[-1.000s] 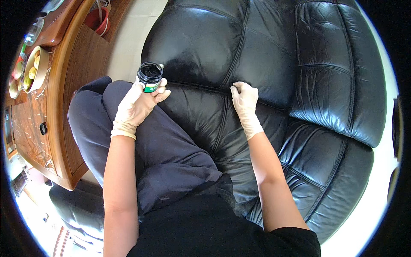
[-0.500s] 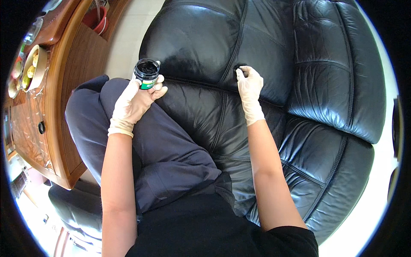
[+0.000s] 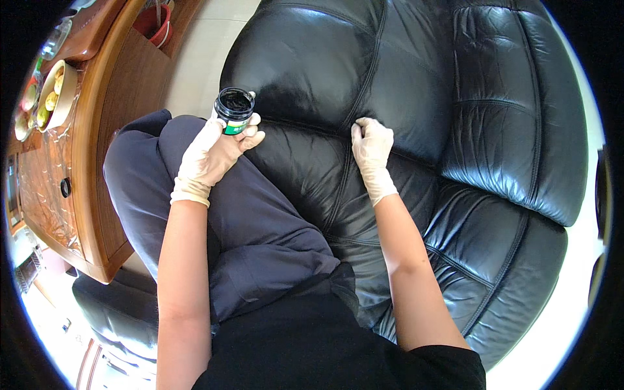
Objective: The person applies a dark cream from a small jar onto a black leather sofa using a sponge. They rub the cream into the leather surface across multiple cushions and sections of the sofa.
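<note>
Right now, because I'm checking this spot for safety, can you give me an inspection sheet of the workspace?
Surface: black leather sofa, glossy and creased.
Item in hand: open jar with dark contents.
Clutter: fruit bowl and small round black object, both on the wooden table.
Left hand: gloved, gripping the jar.
Right hand: gloved, curled at the sofa; anything held is hidden.
Cables: nothing seen.
Surroundings: red bucket at upper left.

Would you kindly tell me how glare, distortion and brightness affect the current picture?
In the head view, pale sheen streaks the black sofa, notably at right; in the head view, the wooden table looks bent near the left rim; in the head view, lower left washes out white; in the head view, the jar in the left hand looks fairly sharp.
</note>
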Tool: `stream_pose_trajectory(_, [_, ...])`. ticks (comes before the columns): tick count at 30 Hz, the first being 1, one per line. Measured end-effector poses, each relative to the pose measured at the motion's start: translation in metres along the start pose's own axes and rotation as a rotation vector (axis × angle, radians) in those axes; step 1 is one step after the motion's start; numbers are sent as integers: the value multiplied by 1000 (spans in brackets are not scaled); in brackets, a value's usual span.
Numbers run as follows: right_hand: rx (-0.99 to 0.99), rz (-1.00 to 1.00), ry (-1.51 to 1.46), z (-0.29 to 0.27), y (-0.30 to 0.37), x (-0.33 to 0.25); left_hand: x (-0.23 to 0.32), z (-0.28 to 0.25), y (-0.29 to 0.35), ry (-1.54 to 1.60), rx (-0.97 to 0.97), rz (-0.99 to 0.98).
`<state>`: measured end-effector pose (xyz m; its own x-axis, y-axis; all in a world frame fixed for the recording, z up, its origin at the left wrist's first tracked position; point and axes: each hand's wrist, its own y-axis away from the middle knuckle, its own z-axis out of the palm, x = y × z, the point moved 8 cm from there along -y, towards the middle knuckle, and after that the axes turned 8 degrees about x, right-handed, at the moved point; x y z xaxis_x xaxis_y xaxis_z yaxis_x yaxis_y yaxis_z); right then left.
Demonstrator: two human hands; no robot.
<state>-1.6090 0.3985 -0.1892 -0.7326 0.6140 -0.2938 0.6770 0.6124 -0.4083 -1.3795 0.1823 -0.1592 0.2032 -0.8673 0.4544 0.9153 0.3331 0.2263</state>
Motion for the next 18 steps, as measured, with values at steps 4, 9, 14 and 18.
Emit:
stream_pose_trajectory(4, [39,-176,90,-10,-23,-8,1,-2,2,-25,77,13])
stream_pose_trajectory(9, [107,15,4,-7,-39,6,2,3,1,-17,35,18])
stream_pose_trajectory(14, [12,-135,26,-5,-8,-11,2,4,0,-25,34,18])
stream_pose_trajectory(18, [39,-209,101,-9,-48,-7,2,3,2,-41,56,24])
